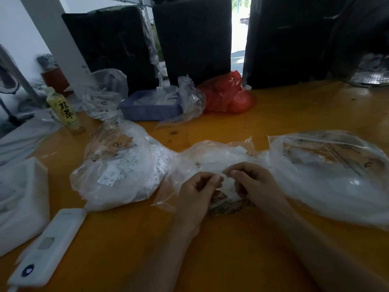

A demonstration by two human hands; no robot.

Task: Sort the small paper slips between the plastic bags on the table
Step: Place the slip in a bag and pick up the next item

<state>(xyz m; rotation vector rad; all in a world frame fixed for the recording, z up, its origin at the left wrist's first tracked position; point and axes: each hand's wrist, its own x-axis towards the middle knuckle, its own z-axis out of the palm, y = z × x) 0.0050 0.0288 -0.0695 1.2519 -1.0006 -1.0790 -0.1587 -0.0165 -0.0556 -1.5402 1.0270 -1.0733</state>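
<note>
**Both hands pinched at the middle bag**

Your left hand [199, 187] and right hand [251, 181] met over the orange table [242, 249], fingers curled and thumbs pressed to fingertips. Between them you pinched a small white wad at the mouth of the crumpled clear plastic bag [212, 159] lying directly under and just beyond your hands. Blur hid whether that wad was paper slips or only plastic film, so I cannot tell which you gripped.

To the left of your left hand, touching the middle bag, sat a bulging clear plastic bag of white printed paper slips [117, 165]; the slips showed through its side. To the right of your right hand lay a larger clear plastic bag with printed markings [328, 171], its near edge beside your right wrist.

Well beyond your hands stood a blue plastic tray [151, 111] holding white items, with a red plastic bag [227, 95] to its right and another clear bag [104, 95] to its left. A yellow-green drink bottle with black characters [65, 110] stood far left of your hands. Nearer you on the left rested a long white device [50, 245] and a white box-like object [21, 199].
</note>
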